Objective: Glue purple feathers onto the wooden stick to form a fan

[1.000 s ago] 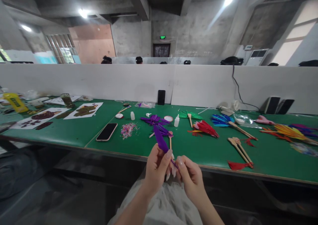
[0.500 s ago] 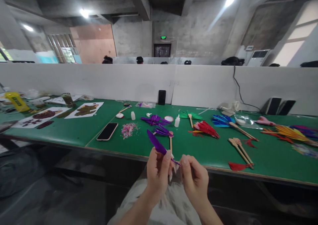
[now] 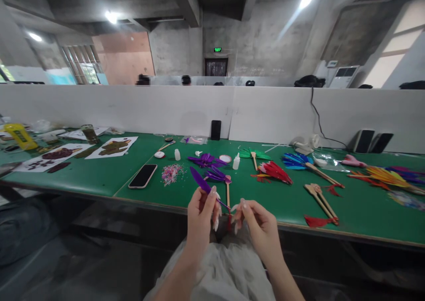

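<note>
A purple feather (image 3: 198, 179) is pinched between the thumb and fingers of my left hand (image 3: 200, 214), its vane pointing up and left and its thin quill toward the right. Just right of the quill's tip is my right hand (image 3: 260, 225), thumb pressed against the fingers; whatever it may hold is too small to make out. Beyond my hands a purple feather fan (image 3: 217, 174) with a wooden handle lies on the green table (image 3: 186, 194), a red tassel at the handle's lower end. Behind it is a heap of purple feathers (image 3: 206, 160).
A phone (image 3: 143, 176) and a pile of colourful sequins (image 3: 171, 173) are on the left. White squeeze bottles (image 3: 236, 161) stand near the feathers. Red (image 3: 275, 172) and blue (image 3: 295, 160) feather fans and wooden handles (image 3: 322, 201) lie rightward. A white partition (image 3: 166, 110) backs the table.
My left hand has moved slightly left and up with the feather. My right hand has come off the quill's end, leaving a small gap between the hands.
</note>
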A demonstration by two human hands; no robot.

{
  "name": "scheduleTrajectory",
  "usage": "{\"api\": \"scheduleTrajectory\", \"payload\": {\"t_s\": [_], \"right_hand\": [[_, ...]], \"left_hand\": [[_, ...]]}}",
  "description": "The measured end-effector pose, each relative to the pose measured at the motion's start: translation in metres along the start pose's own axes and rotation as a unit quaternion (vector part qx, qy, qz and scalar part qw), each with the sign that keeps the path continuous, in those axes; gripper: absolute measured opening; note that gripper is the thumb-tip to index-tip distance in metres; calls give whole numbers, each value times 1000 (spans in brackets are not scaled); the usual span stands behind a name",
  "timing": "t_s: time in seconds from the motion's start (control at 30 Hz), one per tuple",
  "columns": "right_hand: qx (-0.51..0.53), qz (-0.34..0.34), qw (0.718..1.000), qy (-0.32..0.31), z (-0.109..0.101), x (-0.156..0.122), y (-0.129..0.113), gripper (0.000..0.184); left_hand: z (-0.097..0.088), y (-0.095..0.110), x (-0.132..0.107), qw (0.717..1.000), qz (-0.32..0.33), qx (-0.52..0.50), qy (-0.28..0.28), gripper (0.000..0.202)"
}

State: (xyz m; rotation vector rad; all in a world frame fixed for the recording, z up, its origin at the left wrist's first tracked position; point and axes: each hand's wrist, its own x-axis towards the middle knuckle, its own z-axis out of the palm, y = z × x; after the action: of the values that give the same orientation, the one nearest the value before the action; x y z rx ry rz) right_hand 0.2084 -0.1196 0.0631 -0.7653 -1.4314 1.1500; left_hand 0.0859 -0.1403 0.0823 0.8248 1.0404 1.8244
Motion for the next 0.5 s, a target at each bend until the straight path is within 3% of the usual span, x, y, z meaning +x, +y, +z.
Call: {"api": "scheduleTrajectory", "payload": {"t_s": [0.17,0.33,0.5], "right_hand": [[2,23,997,-75,5,0,-6,31],[21,50,993,-106,4,3,-10,34],[61,98,981,-157,-1,3,-8,30]], "left_hand": [[0,-1,-2,999,-20,25,-24,29],[1,3,-4,994,-14,99,-31,29],[4,7,-5,990,-18,121,-71,30]]}}
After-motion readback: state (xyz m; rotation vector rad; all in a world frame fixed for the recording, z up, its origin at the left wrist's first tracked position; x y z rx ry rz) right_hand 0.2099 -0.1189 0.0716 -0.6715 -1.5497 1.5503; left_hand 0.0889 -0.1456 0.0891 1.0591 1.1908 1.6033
